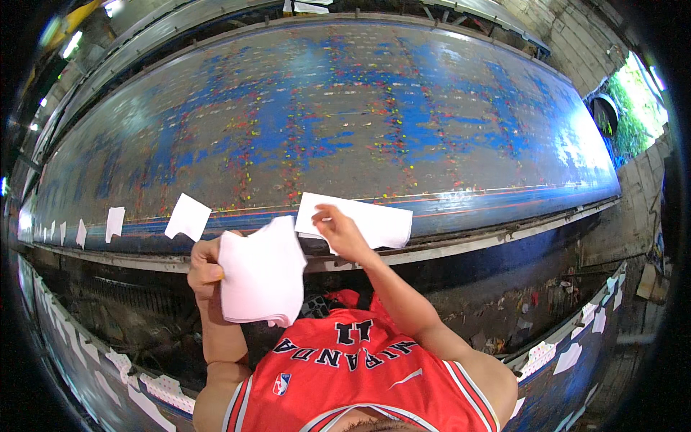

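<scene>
My left hand [206,269] is closed on the side of a stack of white cut fabric pieces [262,270], thumb on top, held in front of my body. Several layers show along the stack's lower edge. Just right of it, a larger white fabric piece [381,222] lies along the near edge of the long printing table [461,175]. My right hand [341,232] is over the left part of that piece, its fingers bent and apart, with nothing visible between them. Whether the fingertips touch the cloth, I cannot tell.
To the left, a white piece [188,217], another small piece [114,224] and several more line the table's near edge. A metal rail [461,247] borders it. Behind me, another table carries white pieces [568,358]. Coloured spots and blue patches cover the long table.
</scene>
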`<action>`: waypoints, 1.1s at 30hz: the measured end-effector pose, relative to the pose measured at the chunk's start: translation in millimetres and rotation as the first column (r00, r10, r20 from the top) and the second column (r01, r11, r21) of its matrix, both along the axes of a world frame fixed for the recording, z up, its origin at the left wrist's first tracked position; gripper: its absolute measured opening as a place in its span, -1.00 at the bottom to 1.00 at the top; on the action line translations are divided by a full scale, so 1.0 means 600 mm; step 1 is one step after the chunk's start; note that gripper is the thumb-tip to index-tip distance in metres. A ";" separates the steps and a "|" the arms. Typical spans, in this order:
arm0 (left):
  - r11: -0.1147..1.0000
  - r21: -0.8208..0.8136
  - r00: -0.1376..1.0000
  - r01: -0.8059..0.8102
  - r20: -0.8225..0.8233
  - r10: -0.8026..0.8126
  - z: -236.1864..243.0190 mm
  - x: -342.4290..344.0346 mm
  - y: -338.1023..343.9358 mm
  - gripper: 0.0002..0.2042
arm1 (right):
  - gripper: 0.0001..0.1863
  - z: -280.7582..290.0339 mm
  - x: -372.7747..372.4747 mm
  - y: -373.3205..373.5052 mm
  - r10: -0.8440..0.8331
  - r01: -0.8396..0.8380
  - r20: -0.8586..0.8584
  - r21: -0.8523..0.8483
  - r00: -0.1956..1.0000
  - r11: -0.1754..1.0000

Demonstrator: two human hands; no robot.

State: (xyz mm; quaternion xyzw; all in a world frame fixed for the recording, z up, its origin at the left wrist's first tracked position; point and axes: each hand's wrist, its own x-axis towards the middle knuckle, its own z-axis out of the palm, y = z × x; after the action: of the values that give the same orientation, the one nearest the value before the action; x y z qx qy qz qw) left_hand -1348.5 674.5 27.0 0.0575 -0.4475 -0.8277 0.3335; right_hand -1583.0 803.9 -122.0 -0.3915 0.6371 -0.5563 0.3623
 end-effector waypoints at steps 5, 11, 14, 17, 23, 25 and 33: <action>0.970 0.020 0.968 0.244 -0.061 -0.242 -0.012 -0.070 0.003 -0.80 | -0.63 0.001 0.017 0.028 -0.010 0.006 0.395 0.013 0.919 1.000; 0.871 0.157 0.884 0.465 -0.028 -0.467 -0.006 -0.181 0.048 -0.77 | -0.50 -0.010 -0.013 0.115 -0.162 0.217 0.584 -0.025 0.796 0.976; 0.752 0.129 0.756 0.647 -0.238 -0.610 0.007 -0.238 0.091 -0.80 | -0.40 -0.004 -0.024 0.152 -0.185 0.267 0.691 -0.013 0.699 0.964; 0.687 0.196 0.704 0.700 -0.353 -0.616 0.019 -0.283 0.149 -0.81 | -0.29 0.008 -0.042 0.214 0.072 0.299 0.846 -0.265 0.529 0.917; 0.825 0.194 0.844 0.531 -0.042 -0.534 0.019 -0.390 0.240 -0.78 | -0.20 0.010 -0.134 0.399 -0.034 0.529 0.859 -0.282 0.511 0.800; 0.905 0.092 0.899 0.415 0.110 -0.424 0.007 -0.415 0.272 -0.82 | -0.27 0.002 -0.176 0.475 -0.109 0.600 0.834 -0.292 0.540 0.745; 0.932 0.166 0.824 0.322 0.435 -0.362 -0.139 -0.503 0.449 -0.96 | -0.51 -0.003 -0.273 0.762 -0.692 0.844 0.584 0.022 0.425 0.536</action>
State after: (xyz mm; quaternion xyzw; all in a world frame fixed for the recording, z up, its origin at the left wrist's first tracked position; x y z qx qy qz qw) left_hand -1650.2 943.9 -56.6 0.1839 -0.4807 -0.8551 0.0618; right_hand -1746.6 1261.4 -124.0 0.0701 0.5347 -0.8257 0.1655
